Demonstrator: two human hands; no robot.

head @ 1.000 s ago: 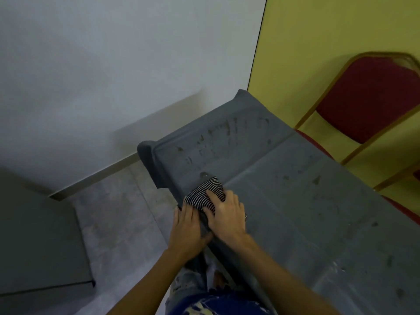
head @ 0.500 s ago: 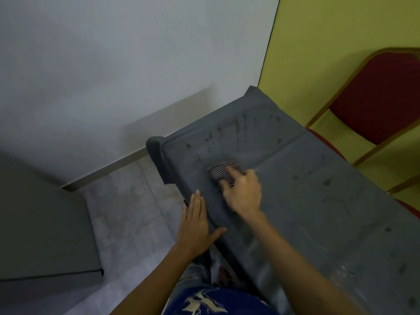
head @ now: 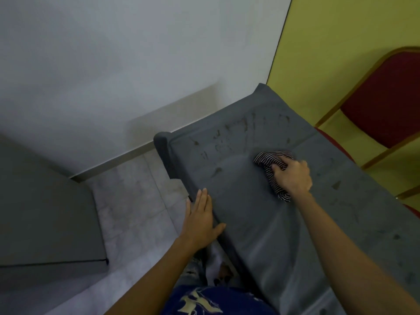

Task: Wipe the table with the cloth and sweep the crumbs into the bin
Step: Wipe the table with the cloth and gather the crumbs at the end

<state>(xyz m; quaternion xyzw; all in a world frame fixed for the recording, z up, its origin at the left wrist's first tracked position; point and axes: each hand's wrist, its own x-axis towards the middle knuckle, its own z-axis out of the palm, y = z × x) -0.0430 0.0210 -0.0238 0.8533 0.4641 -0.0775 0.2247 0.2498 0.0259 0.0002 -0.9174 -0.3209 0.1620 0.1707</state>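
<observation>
1. Reference: the table [head: 261, 228] has a grey top with a raised rim. Every place below is given relative to it.
2. My right hand [head: 293, 176] is on the table top, towards the end that meets the white wall [head: 136, 64]. Its fingers are curled over the cloth [head: 269, 160] and grip it, with the palm pressing down.
3. The cloth is bunched and has black and white stripes. It lies flat on the table top under my right hand. One part shows ahead of my fingers and another trails out beside my wrist.
4. My left hand [head: 200, 219] is at the table's near long edge, well apart from the cloth. Its fingers are straight and held together, and they hold nothing. The thumb is spread onto the rim. I cannot tell whether the palm touches the table's side.
5. Dark marks [head: 218, 170] are scattered over the table top. Most of them lie between the cloth and the wall end. Others lie along the stretch to the right of my right hand.
6. A chair [head: 386, 105] with a red seat and a gold frame stands just beyond the table's far long edge.
7. A grey cabinet [head: 45, 223] stands off the table's near side, well apart from it, on a pale tiled floor [head: 136, 212].
</observation>
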